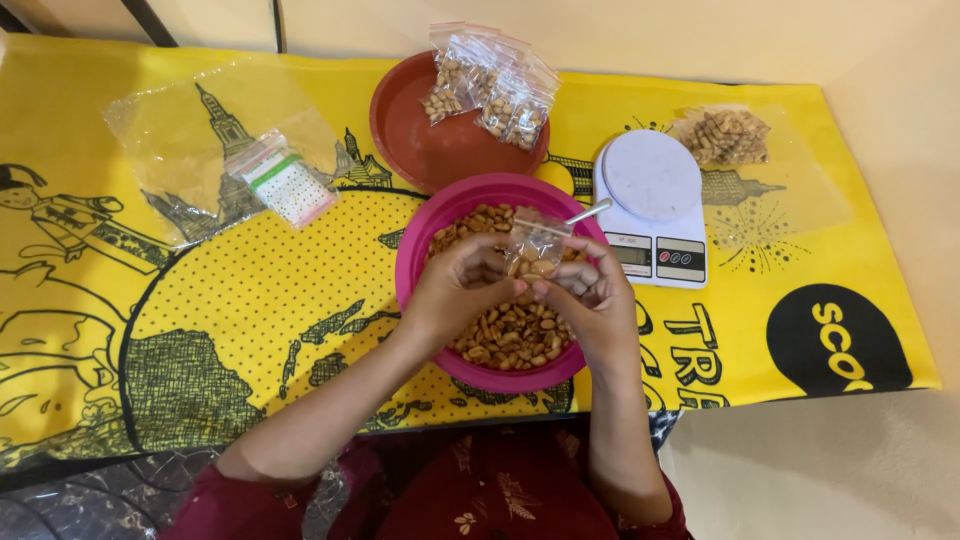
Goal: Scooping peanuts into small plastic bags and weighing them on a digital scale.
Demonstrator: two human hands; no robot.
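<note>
Both hands meet over a pink bowl full of roasted peanuts. My left hand pinches the left side of a small clear plastic bag partly filled with peanuts. My right hand grips the same bag from the right. A metal spoon handle sticks out of the bowl behind the bag.
A red-brown bowl behind holds several filled small bags. A white kitchen scale stands right of the pink bowl. A pack of empty small bags lies on a large clear bag at left; another snack bag lies far right. Yellow printed cloth covers the table.
</note>
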